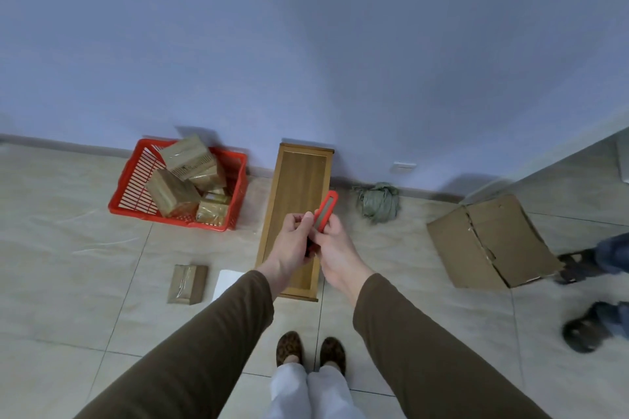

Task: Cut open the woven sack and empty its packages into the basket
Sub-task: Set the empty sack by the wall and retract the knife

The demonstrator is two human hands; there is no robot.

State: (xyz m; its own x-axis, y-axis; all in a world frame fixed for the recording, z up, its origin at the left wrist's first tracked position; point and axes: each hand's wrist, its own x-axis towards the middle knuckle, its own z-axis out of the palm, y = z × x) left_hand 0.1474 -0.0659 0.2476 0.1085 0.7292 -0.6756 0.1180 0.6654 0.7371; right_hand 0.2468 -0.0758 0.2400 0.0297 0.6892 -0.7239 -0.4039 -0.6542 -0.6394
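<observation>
1. Nearest the camera are two brown sleeves (211,333) reaching forward, with white trousers (306,391) and patterned slippers (289,349) below them on the tiled floor (68,282).
2. The left hand (292,241) has its fingers curled round the lower, dark end of a red knife (323,214), its thumb against the knife's side.
3. The right hand (335,245) also grips the knife, fingers wrapped round its middle from the right; the red end sticks up and away past both hands.
4. Both hands hover over a long wooden tray (296,187) lying on the floor, its far end against the wall.
5. The sack (376,201), grey-green and crumpled, lies on the floor to the right of the tray, near the wall.
6. The red basket (136,187) sits far left by the wall, with several taped brown packages (177,194) piled in it.
7. One more package (188,283) lies on the floor near left, beside a white sheet (226,279).
8. A cardboard box (490,241) lies tilted at the right; beside it, another person's dark shoes (585,333) show at the frame edge.
</observation>
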